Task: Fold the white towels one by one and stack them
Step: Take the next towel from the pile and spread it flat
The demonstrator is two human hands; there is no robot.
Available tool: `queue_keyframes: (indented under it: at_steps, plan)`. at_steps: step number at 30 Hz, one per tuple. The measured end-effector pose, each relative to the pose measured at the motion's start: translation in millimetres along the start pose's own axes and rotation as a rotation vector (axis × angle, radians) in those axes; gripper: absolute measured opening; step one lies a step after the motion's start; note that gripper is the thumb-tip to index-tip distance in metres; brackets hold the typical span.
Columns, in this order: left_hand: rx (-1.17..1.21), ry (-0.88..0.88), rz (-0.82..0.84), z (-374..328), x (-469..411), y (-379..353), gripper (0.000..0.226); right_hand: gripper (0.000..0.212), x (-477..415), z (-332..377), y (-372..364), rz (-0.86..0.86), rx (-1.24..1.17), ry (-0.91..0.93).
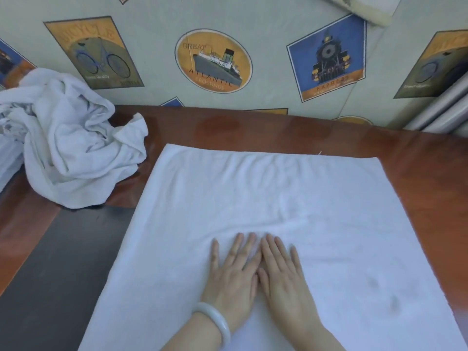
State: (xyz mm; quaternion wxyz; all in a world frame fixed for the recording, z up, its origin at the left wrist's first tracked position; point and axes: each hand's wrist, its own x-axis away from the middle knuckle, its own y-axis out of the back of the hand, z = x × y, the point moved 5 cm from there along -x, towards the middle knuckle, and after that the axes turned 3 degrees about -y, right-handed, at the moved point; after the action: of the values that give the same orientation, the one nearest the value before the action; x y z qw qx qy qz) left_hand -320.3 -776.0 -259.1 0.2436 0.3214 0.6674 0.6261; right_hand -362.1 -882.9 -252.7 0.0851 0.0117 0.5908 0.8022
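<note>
Flat towel [253, 193]; crumpled towels [68, 148], seemingly several

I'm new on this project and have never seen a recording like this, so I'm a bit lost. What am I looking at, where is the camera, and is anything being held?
There is no machine here. A person works with bare hands, and the single picture comes from a wide-angle camera worn on their head, looking forward and down. That is why the edges bend. The left hand, with a pale bracelet on its wrist, and the right hand lie flat side by side, fingers straight, on a white towel spread over a reddish-brown table. They press on it; nothing is gripped. At the left sits a crumpled heap of white towelling, not yet folded. Behind the table is a wall covered with pictures of a ship, a bicycle and a train.
</note>
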Motion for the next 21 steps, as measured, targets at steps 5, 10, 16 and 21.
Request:
queue_keyframes:
  at_steps: [5,10,16,21]
  plan:
    - [-0.029,0.32,0.11,126,-28,2,0.063,0.076,-22,-86,16,0.033,0.146,-0.323]
    - [0.051,0.229,0.072,114,-77,10,0.064,0.075,-83,-33,7,0.081,0.113,-0.198]
    - [-0.004,0.156,0.005,160,-125,4,0.064,0.064,-161,-52,-10,0.065,0.162,-0.1]
    - [-0.017,0.46,0.017,270,-150,13,0.063,0.072,-198,-122,4,0.111,0.213,-0.424]
